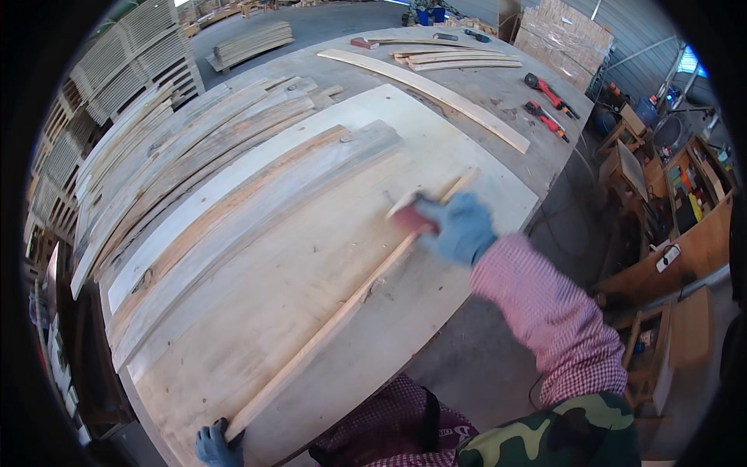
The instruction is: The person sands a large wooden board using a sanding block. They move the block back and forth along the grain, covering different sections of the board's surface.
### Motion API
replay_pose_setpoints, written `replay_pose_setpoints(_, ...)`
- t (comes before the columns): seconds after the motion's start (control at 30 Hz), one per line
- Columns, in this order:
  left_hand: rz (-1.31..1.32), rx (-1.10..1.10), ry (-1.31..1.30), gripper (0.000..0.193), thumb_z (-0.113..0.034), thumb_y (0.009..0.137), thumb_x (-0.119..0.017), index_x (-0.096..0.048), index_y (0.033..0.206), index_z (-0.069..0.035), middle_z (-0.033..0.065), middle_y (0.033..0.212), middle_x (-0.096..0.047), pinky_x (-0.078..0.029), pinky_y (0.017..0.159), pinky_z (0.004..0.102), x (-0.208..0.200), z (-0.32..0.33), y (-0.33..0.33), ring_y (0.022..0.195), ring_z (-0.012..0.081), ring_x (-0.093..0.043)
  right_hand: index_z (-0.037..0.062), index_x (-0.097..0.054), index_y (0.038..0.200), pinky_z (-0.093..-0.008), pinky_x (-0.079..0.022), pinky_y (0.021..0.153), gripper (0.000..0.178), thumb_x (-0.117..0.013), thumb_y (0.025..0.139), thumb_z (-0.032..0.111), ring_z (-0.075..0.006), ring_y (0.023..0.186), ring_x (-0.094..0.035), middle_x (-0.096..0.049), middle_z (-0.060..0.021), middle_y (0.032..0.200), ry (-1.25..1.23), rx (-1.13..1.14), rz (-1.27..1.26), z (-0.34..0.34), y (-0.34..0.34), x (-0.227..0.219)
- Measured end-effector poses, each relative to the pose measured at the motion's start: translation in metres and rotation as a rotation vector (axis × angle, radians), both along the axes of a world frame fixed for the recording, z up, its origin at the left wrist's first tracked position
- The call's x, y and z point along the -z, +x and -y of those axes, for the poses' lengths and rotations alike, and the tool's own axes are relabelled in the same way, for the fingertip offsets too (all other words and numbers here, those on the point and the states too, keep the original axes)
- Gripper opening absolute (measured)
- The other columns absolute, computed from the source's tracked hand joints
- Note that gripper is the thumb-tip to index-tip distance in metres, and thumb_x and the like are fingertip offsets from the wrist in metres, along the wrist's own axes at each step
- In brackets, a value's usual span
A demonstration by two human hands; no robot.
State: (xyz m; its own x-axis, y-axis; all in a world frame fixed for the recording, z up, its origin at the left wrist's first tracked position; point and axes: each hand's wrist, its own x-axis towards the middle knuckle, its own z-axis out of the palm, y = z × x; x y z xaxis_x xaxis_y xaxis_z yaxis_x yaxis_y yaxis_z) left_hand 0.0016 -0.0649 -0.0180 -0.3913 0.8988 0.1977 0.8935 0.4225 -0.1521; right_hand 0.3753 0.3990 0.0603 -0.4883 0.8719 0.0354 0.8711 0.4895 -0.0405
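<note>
A narrow wooden strip (334,319) stands on edge, running diagonally across the pale plywood sheet (257,288). At its near end my left hand (218,446), in a blue glove with dark fingertips, is closed on the wood. Farther along, my right hand (464,229), gloved in blue and smeared by motion, grips a reddish sanding block (412,218) over the strip's upper edge. Whether the block touches the wood there is blurred. Two wide boards, one orange-brown (233,198) and one greyish (311,175), lie beyond the strip on the sheet.
Several weathered boards (194,140) lie on the table's left side. A long slat (428,86) and thinner strips (463,58) lie at the far side, near two red-and-black power tools (548,93). Pallets (132,62) are stacked left; a wooden cabinet (673,241) stands right.
</note>
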Motion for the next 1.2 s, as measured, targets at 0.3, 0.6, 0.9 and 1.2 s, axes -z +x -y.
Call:
replay_pose_setpoints(0.3, 0.169, -0.035, -0.12, 0.051, -0.024, 0.076, -0.081, -0.066, 0.123, -0.013, 0.0121, 0.097, -0.064, -0.05, 0.075, 0.0454, -0.013, -0.001, 0.014, 0.088, 0.0342, -0.061, 0.0293, -0.057, 0.14, -0.0513, -0.042, 0.1, 0.062, -0.057, 0.084, 0.057, -0.0319, 0.121, -0.054, -0.062, -0.015, 0.129, -0.178, 0.09, 0.358, -0.029, 0.002, -0.011)
replay_pose_setpoints(0.6, 0.189, -0.06, -0.075, 0.051, -0.024, 0.076, -0.08, -0.066, 0.124, -0.013, 0.013, 0.102, -0.066, -0.05, 0.08, 0.0457, -0.007, 0.003, 0.015, 0.093, 0.0352, -0.061, 0.0222, -0.062, 0.134, -0.0464, -0.044, 0.102, 0.064, -0.047, 0.089, 0.065, -0.0333, 0.121, -0.059, -0.063, -0.0141, 0.132, -0.241, 0.212, 0.506, -0.052, 0.013, -0.032)
replay_pose_setpoints(0.9, 0.158, -0.055, -0.045, 0.053, -0.025, 0.075, -0.08, -0.066, 0.124, -0.013, 0.0134, 0.1, -0.066, -0.05, 0.08, 0.0456, 0.001, 0.005, 0.017, 0.091, 0.0357, -0.061, 0.0249, -0.063, 0.13, -0.0504, -0.043, 0.095, 0.057, -0.054, 0.083, 0.056, -0.0317, 0.113, -0.057, -0.066, -0.0108, 0.121, -0.281, -0.132, 0.285, 0.012, -0.023, -0.008)
replay_pose_setpoints(1.2, 0.2, -0.104, -0.149, 0.057, -0.018, 0.073, -0.08, -0.064, 0.128, -0.015, 0.0148, 0.101, -0.064, -0.048, 0.083, 0.0473, 0.0, 0.009, 0.007, 0.095, 0.0369, -0.059, 0.0253, -0.059, 0.135, -0.0538, -0.043, 0.095, 0.057, -0.062, 0.083, 0.048, -0.036, 0.115, -0.055, -0.063, -0.0173, 0.119, -0.227, -0.151, 0.058, 0.035, -0.028, -0.011)
